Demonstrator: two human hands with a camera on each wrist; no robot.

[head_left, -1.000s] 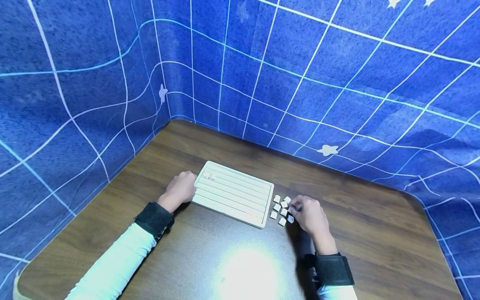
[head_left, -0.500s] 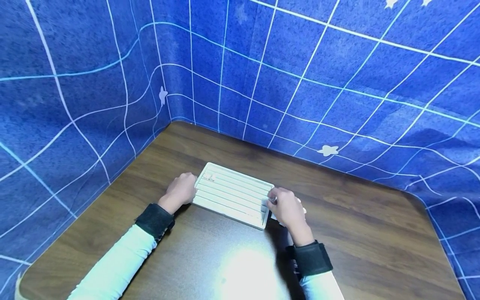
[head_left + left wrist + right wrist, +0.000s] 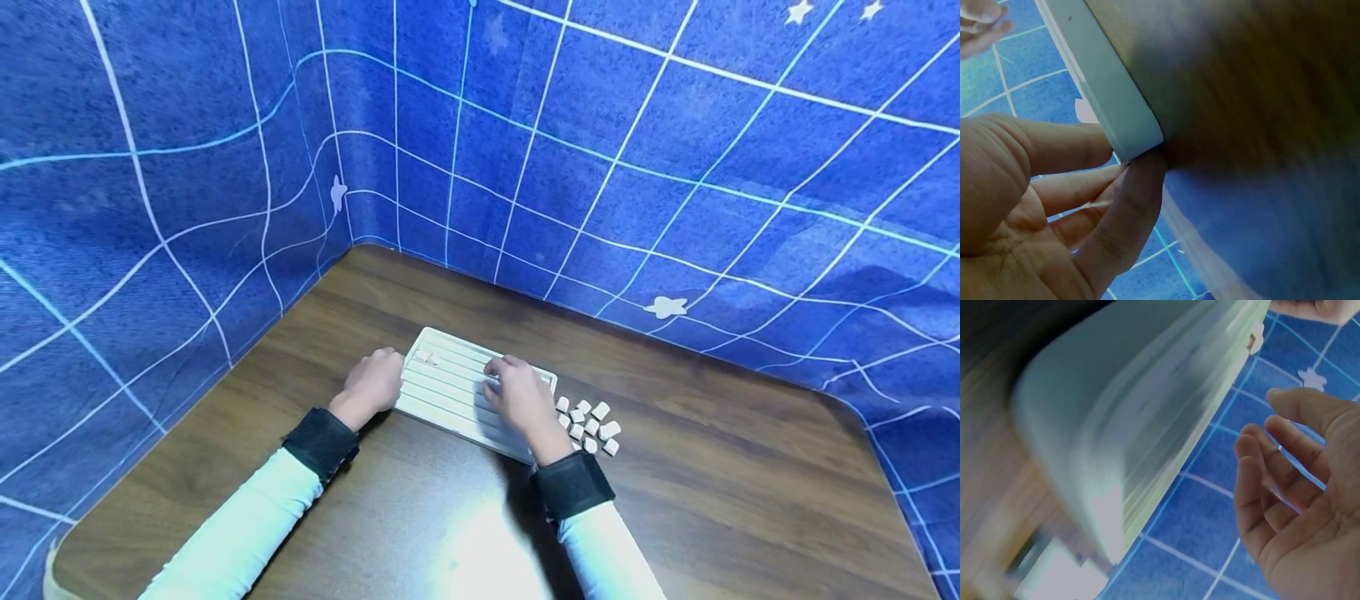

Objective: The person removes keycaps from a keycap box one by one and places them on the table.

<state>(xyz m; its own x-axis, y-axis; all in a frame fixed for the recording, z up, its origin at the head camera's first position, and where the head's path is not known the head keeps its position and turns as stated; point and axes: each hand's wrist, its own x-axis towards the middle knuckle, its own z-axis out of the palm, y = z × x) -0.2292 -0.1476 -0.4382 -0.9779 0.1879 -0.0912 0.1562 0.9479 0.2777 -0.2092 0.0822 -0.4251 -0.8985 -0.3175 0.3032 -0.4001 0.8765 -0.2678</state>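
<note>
A pale ribbed tray (image 3: 448, 395) with parallel grooves lies on the table. My left hand (image 3: 372, 382) grips its left end, and in the left wrist view the thumb and fingers pinch the tray's side wall (image 3: 1113, 81) near a corner. Above the tray's right half hovers my right hand (image 3: 522, 398). In the right wrist view this hand (image 3: 1300, 487) has loosely bent fingers, with the thumb apart from them and nothing visible between. Small white pieces (image 3: 426, 357) sit in the tray's far left part. Several small white blocks (image 3: 592, 427) lie loose just right of the tray.
The brown wooden table (image 3: 697, 467) has rounded corners. A blue curtain (image 3: 600, 125) with white grid lines and stars stands along its far and left sides. A bright glare (image 3: 487, 554) lies on the near tabletop.
My right hand has moved left from the loose blocks, where its fingertips were together, to above the tray, and its fingers have spread. More blocks show now. The left hand keeps its grip.
</note>
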